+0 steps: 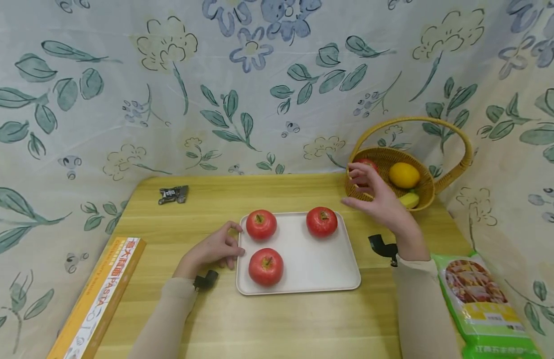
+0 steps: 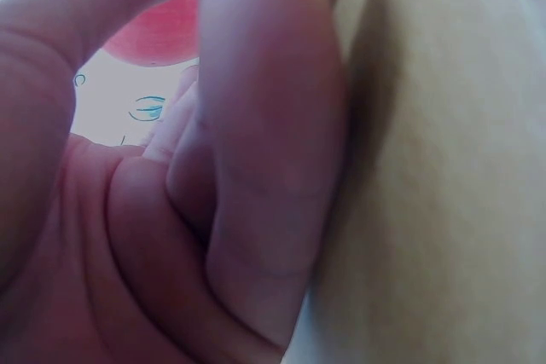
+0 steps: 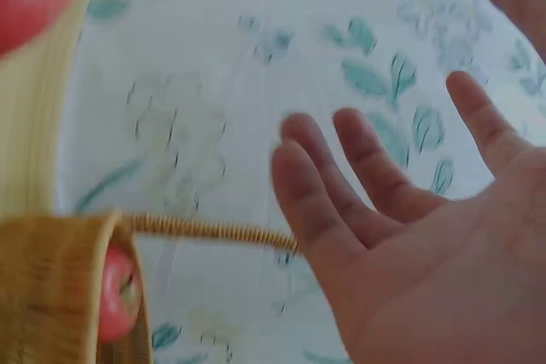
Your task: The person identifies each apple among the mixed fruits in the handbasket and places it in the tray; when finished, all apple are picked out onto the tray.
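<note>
A white rectangular tray [image 1: 310, 269] lies on the table with three red apples on it: one at the back left [image 1: 261, 224], one at the front left [image 1: 265, 267] and one at the back right [image 1: 322, 222]. My left hand [image 1: 216, 247] rests by the tray's left rim, fingers loosely bent, thumb and index fingertips touching the edge. In the left wrist view its bent fingers [image 2: 269, 100] lie close to the wooden surface. My right hand [image 1: 377, 197], holding nothing, hovers before the left side of a wicker basket [image 1: 427, 184], fingers spread and slightly bent.
Inside the basket are a red apple [image 3: 119, 294], a yellow-orange fruit [image 1: 404, 175] and a yellow-green fruit [image 1: 409, 200]. A pasta box [image 1: 99, 299] lies at the left, a small black packet [image 1: 173, 194] at the back left. A green food bag [image 1: 487, 309] lies at the right.
</note>
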The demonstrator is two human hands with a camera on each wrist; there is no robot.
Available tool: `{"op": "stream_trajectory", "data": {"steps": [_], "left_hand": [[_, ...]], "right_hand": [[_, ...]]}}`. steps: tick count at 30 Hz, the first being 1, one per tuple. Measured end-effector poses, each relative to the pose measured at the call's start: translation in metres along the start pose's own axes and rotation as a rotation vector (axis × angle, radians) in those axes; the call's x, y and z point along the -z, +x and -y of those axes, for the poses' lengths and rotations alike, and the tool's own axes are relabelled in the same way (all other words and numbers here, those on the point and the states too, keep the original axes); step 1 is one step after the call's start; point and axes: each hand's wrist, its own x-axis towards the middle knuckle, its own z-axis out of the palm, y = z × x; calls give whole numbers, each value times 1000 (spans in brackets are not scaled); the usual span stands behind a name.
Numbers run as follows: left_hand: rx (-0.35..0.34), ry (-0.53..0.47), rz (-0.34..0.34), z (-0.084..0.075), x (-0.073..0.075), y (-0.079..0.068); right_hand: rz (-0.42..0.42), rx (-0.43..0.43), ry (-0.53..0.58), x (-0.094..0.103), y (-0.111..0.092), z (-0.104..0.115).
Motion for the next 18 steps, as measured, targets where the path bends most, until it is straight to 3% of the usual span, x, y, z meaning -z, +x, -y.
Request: {"op": "stream_trajectory", "data": {"steps": [4, 8, 12, 18], "left_hand": [[4, -4, -3, 0, -1, -1], [8, -3, -2, 1, -2, -1], [11, -3, -5, 1, -1, -1], [14, -21, -4, 1, 0, 0]], "right_hand": [[-156, -95, -44, 20, 7, -18], [-227, -194, -32, 41, 19, -36], [-247, -252, -20, 59, 35, -50], [-210, -316, 30, 80, 63, -78]]}}
